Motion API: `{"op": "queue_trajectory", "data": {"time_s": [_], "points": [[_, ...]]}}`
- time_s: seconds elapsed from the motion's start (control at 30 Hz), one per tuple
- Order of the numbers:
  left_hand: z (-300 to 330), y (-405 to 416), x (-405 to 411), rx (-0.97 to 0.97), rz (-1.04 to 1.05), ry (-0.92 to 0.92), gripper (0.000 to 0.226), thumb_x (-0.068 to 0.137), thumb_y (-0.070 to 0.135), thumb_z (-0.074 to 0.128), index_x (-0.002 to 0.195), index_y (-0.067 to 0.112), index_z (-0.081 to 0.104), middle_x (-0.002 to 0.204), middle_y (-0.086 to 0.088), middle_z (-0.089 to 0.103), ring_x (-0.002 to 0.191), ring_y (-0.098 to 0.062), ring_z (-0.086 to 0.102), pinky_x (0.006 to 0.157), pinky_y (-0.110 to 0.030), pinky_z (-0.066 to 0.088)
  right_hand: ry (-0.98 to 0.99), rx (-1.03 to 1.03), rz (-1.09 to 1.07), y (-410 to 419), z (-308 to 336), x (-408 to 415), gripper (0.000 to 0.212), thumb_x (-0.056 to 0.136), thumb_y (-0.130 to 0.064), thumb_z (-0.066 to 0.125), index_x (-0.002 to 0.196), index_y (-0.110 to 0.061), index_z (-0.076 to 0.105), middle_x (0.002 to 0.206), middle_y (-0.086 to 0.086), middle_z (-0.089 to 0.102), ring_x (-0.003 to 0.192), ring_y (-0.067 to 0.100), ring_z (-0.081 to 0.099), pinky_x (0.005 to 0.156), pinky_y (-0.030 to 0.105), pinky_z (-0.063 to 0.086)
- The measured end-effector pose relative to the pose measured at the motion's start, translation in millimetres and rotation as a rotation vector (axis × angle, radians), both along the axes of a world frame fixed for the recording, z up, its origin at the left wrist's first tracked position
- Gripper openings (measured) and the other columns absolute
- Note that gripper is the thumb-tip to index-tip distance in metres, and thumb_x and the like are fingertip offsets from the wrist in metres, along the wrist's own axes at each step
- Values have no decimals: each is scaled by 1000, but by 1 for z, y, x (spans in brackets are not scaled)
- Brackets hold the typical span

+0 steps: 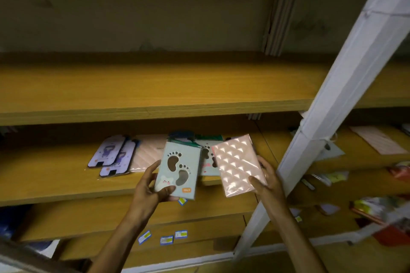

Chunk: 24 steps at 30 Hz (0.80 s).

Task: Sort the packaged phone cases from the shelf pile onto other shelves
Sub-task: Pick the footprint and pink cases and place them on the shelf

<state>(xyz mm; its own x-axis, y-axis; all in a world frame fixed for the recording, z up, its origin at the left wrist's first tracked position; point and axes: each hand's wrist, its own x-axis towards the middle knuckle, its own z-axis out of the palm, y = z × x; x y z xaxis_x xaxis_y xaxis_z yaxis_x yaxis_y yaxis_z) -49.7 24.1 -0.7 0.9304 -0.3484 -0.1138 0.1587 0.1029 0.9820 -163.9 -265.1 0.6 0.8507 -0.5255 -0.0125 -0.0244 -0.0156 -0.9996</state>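
Observation:
My left hand grips a pale green packaged phone case with two footprint cut-outs, thumb on its lower front. My right hand holds a pink quilted packaged case, thumb on its front. Both are held just in front of the middle shelf. Behind them on that shelf lies the pile: another green footprint case, a light pink striped case and two purple cartoon cases.
The wide wooden shelf above is bare. A white slanted upright post crosses the right side. More packets and a pink case lie on the shelves to its right. Small blue-yellow labels mark a lower shelf edge.

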Motion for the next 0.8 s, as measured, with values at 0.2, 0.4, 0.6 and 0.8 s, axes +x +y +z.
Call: {"op": "queue_trajectory", "data": {"time_s": [0.2, 0.4, 0.6, 0.8], "points": [[17, -12, -7, -43, -181, -56, 75, 77, -14, 67, 136, 27, 46, 125, -11, 61, 101, -34, 68, 62, -45, 61, -76, -24, -142, 17, 26, -57, 63, 73, -17, 65, 132, -31, 48, 124, -16, 58, 104, 1, 61, 71, 24, 57], [28, -43, -35, -57, -406, -52, 74, 76, -15, 66, 135, 23, 44, 119, 5, 68, 105, -26, 67, 61, -43, 61, -94, -81, -403, 21, 29, -131, 68, 67, -34, 74, 131, -32, 52, 126, -15, 59, 115, 10, 58, 83, 31, 57], [37, -101, -81, -87, -624, -14, 80, 66, -5, 79, 131, 26, 47, 112, 10, 71, 104, -23, 68, 62, -47, 60, -154, -11, -641, 6, 31, -207, 57, 82, 2, 65, 130, -28, 55, 122, -12, 62, 108, 17, 63, 78, 42, 59], [40, -188, -132, -105, -755, -30, 73, 74, -17, 67, 133, 17, 45, 124, 0, 62, 106, -16, 67, 61, -44, 61, -191, 52, -829, -34, 35, -276, 58, 82, 8, 61, 129, -26, 55, 117, -7, 67, 101, 13, 67, 69, 27, 58]]}}
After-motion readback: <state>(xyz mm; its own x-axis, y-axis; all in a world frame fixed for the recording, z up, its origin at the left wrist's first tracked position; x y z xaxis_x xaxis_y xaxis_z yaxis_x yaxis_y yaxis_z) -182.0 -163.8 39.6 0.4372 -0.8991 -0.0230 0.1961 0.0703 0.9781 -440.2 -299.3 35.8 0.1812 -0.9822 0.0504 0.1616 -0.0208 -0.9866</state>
